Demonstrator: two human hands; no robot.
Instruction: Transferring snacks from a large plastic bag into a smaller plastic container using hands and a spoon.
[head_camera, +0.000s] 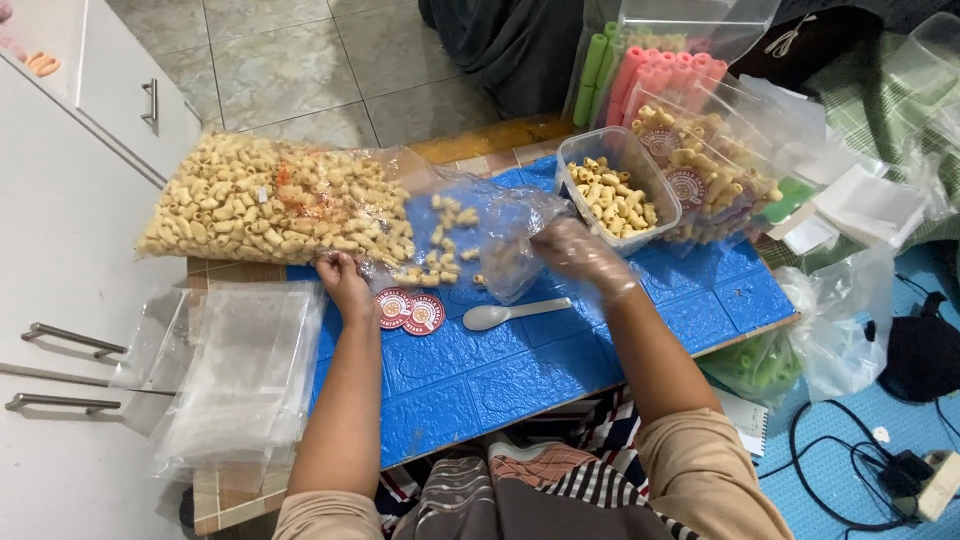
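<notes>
1. Here, the big snack bag (275, 210) lies across the blue bench (480, 365), its mouth pinched by the left hand (343, 280).
2. Gloved right hand (578, 252), grip curled, scoops inside.
3. Next, I'd judge: lift pieces toward the clear tub (617, 190).

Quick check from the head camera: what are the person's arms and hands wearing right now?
The right hand wears a thin, clear, loose plastic glove, crinkled, ending just past the wrist. The left hand is bare, with no glove. Both forearms are bare; tan sleeves are pushed up around the elbows, at the bottom edge of the view. No watch, ring or bracelet shows on either arm.
</notes>
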